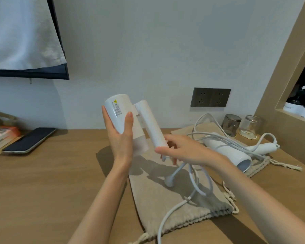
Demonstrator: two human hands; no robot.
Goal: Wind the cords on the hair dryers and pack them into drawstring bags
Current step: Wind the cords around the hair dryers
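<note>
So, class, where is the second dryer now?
Head view: the second dryer lies at right on the far bag, in front of the two glasses, beyond the right hand.

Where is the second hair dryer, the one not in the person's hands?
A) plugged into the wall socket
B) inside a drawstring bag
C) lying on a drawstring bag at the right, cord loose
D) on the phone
C: the second hair dryer lies on the far drawstring bag, its cord in loose loops, the wall socket bare.
</note>
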